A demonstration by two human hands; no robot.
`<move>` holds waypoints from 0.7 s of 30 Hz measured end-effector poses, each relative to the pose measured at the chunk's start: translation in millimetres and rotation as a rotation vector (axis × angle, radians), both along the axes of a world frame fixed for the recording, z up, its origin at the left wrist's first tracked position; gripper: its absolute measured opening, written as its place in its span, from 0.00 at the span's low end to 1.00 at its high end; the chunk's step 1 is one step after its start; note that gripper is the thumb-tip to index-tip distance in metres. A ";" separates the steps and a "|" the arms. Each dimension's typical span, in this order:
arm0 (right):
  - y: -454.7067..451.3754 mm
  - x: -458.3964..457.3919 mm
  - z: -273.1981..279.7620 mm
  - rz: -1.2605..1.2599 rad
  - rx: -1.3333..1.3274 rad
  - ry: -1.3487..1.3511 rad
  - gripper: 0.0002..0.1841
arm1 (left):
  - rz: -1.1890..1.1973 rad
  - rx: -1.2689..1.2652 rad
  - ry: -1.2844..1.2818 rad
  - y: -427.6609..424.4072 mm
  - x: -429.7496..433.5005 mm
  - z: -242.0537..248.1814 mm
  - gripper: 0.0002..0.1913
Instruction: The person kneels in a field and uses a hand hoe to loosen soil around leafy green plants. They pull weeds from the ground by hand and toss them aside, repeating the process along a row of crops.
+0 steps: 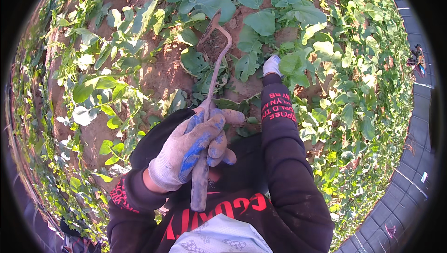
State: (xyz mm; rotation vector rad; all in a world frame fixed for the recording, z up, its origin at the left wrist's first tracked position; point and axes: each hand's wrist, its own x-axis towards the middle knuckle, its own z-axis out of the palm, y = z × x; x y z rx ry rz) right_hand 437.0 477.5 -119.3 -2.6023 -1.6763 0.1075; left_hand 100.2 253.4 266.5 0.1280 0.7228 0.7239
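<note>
My left hand (195,144), in a white knit glove with worn blue coating, is closed around the handle of a small hand hoe (200,186). The hoe's bent metal neck points away from me, and its rusty blade hangs above the soil and leaves. My right hand (272,65), in a pale glove, reaches forward and down among broad green leaves (295,65). Its fingers are mostly hidden by foliage, so I cannot tell whether they grip anything. A leafy plant with holes in its leaves (247,65) grows just left of that hand.
Leafy green plants grow in rows on reddish-brown soil (167,74) on both sides. Dark ground sheeting (401,190) borders the plot at the right. Part of another person (78,240) shows at the lower left edge.
</note>
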 end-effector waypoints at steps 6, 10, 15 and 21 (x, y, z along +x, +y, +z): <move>-12.3 -94.7 19.2 0.082 -0.222 0.124 0.14 | 0.129 -0.049 0.099 -10.4 -12.7 -4.5 0.22; -4.9 -10.2 8.3 0.131 -0.035 -0.004 0.15 | 0.032 -0.018 0.034 -1.2 -5.9 -2.2 0.21; -50.2 -74.4 62.0 0.122 0.055 0.579 0.20 | 0.106 -0.023 0.059 -9.6 -10.8 -9.5 0.20; -123.5 -135.0 143.4 0.421 -0.284 0.357 0.26 | 0.095 0.049 0.146 -7.0 0.5 0.7 0.23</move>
